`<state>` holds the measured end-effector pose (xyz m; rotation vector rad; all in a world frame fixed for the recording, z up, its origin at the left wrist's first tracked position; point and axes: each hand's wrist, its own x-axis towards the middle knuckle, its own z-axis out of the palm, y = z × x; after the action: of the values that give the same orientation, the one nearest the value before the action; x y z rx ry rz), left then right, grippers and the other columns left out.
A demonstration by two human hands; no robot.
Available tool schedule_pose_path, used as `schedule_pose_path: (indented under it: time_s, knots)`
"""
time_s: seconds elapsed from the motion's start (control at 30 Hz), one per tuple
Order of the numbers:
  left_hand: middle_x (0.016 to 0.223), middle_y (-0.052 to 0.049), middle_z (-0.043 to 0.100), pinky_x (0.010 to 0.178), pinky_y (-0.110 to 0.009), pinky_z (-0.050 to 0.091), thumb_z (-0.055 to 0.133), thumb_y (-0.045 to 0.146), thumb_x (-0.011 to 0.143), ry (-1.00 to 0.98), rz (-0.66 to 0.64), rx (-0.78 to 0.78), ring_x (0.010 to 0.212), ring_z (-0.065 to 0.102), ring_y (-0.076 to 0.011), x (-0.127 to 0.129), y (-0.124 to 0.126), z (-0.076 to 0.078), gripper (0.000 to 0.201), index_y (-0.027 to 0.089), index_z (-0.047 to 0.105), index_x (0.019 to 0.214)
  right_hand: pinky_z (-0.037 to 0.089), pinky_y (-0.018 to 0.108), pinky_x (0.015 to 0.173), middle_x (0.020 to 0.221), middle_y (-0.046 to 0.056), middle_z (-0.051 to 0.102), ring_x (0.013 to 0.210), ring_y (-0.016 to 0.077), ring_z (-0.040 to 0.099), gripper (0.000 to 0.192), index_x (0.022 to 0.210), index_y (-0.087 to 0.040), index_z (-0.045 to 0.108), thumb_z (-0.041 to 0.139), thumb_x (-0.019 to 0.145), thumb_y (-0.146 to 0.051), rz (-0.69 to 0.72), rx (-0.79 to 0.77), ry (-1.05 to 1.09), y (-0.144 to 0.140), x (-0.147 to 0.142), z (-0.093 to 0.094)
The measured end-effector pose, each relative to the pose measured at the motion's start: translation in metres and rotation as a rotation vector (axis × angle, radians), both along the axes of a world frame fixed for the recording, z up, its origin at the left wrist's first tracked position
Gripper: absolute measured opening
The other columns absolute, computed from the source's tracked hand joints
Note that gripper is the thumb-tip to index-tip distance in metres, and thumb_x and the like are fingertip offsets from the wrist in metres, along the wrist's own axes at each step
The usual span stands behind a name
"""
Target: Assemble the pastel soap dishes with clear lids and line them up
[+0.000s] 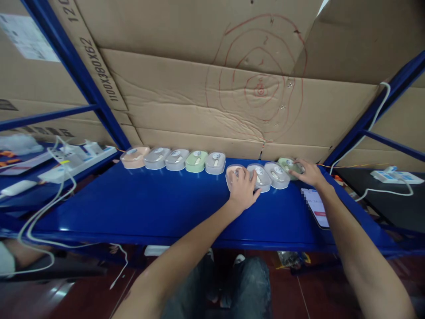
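Small rounded plastic boxes with clear lids stand in two groups along the back of the blue shelf (142, 208). My left hand (243, 189) lies over a peach box (229, 177) and the edge of the grey box (264, 177) beside it, fingers spread and thumb low at the right. Another grey box (278, 176) stands close by. At the right end of this group, my right hand (310, 172) holds a green box (286, 165) at its right side, with thumb and fingers on it. The fingers partly hide the peach and green boxes.
Further left stand a peach box (134, 158), grey boxes and a green box (197, 161) in a row. A phone (315, 206) lies under my right forearm. Cardboard (186, 97) with red rings backs the shelf. White cables and power strips (396, 176) lie at both sides.
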<state>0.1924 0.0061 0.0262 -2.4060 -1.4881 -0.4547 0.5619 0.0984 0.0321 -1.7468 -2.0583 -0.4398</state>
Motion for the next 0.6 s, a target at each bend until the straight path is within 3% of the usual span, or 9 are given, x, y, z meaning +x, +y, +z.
schedule_pose_path:
  time_s: [0.1,0.2,0.3,0.47,0.6]
  knots:
    - [0.167,-0.025,0.050,0.123,-0.076,0.027,0.054,0.060,0.107,-0.011,-0.076,-0.037,0.151,0.040,-0.0538,-0.003,0.029,0.004,0.076,0.019,0.045,0.171,0.055,0.059,0.098,0.125,0.019,0.080,0.116,0.0442,0.073,0.057,0.126,-0.023,0.074,0.058,0.095,-0.069,-0.044,-0.008,0.014,-0.002,0.005,-0.002]
    - [0.169,-0.022,0.048,0.128,-0.070,0.025,0.058,0.059,0.106,-0.004,-0.139,-0.048,0.153,0.041,-0.0515,-0.010,0.057,0.010,0.076,0.021,0.046,0.171,0.049,0.067,0.107,0.133,0.022,0.077,0.127,0.0480,0.068,0.060,0.131,-0.022,0.072,0.051,0.099,-0.068,-0.073,-0.002,0.025,-0.009,0.000,-0.002]
    - [0.171,-0.019,0.047,0.130,-0.064,0.024,0.058,0.060,0.106,0.000,-0.165,-0.054,0.154,0.043,-0.0488,-0.016,0.075,0.012,0.074,0.025,0.046,0.171,0.043,0.066,0.116,0.145,0.022,0.071,0.137,0.0465,0.062,0.063,0.140,-0.021,0.067,0.052,0.101,-0.068,0.014,0.025,0.037,-0.023,-0.020,0.001]
    - [0.176,-0.018,0.043,0.133,-0.063,0.022,0.056,0.059,0.108,0.015,-0.166,-0.068,0.161,0.036,-0.0477,-0.018,0.085,0.009,0.074,0.025,0.043,0.172,0.035,0.059,0.126,0.153,0.019,0.065,0.143,0.0429,0.056,0.067,0.148,-0.022,0.065,0.065,0.097,-0.065,0.277,-0.025,-0.129,-0.042,-0.073,0.005]
    - [0.179,-0.018,0.039,0.134,-0.063,0.021,0.053,0.056,0.110,0.014,-0.132,-0.083,0.165,0.032,-0.0461,-0.016,0.087,0.007,0.072,0.023,0.041,0.173,0.031,0.064,0.126,0.149,0.020,0.068,0.142,0.0432,0.055,0.057,0.148,-0.020,0.066,0.060,0.102,-0.053,0.179,-0.070,-0.203,-0.031,-0.102,0.002]
